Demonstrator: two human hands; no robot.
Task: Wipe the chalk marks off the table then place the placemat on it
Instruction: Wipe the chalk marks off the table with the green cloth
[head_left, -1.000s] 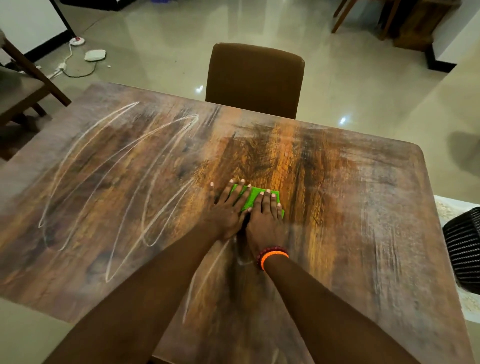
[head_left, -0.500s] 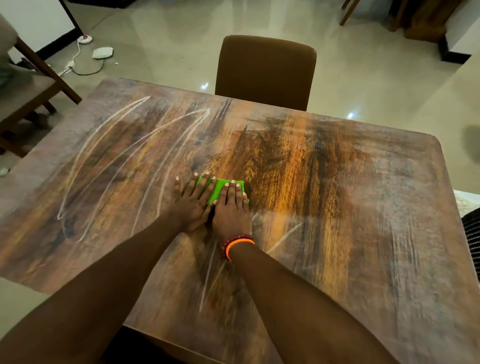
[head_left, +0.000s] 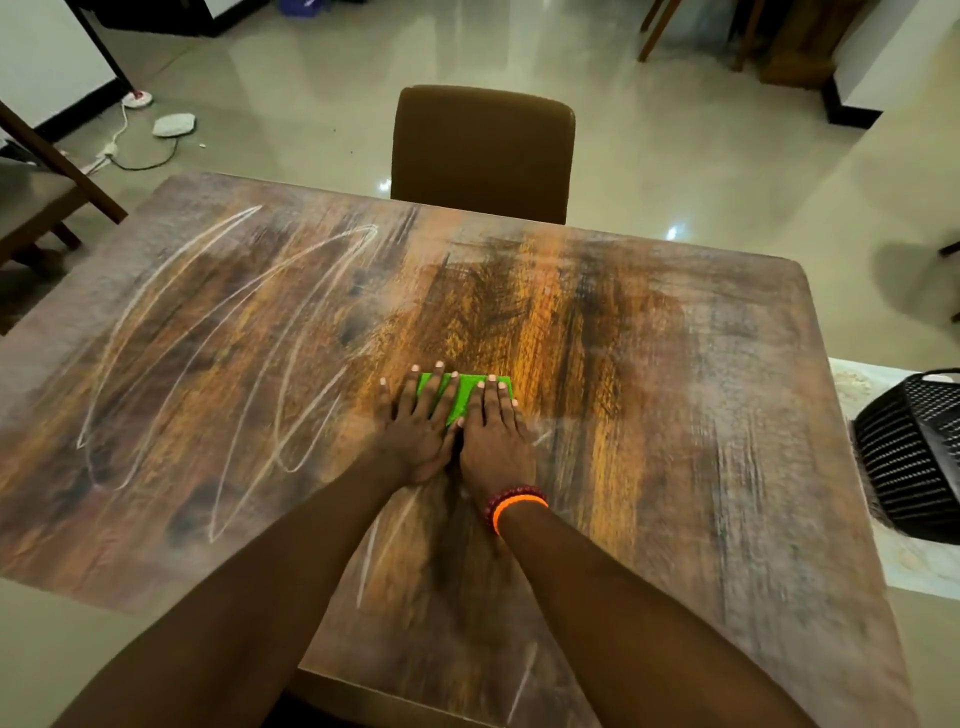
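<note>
A folded green cloth (head_left: 457, 392) lies flat near the middle of the wooden counter (head_left: 675, 415), pinned under both palms. The left hand (head_left: 418, 423) and the right hand (head_left: 493, 431) sit side by side, touching at the thumbs, fingers (head_left: 439, 382) straight and spread over the cloth, pressing rather than gripping; neither hand curls round anything. Looping chalk marks (head_left: 208, 353) cover the left half of the counter, just beside the left hand, and a few short strokes (head_left: 371, 551) show near the front edge between the forearms. The right half carries only a faint hazy smear. Judged from this, the wiping step is in hand and roughly half done; the placemat is not in view. The next move calls for sliding the pressed cloth leftward across the loops with even downward pressure, then back over the near strokes. An orange band (head_left: 519, 506) circles the right wrist. A brown chair (head_left: 483, 150) stands at the far edge, and a black basket (head_left: 914, 457) sits off the right side.
</note>
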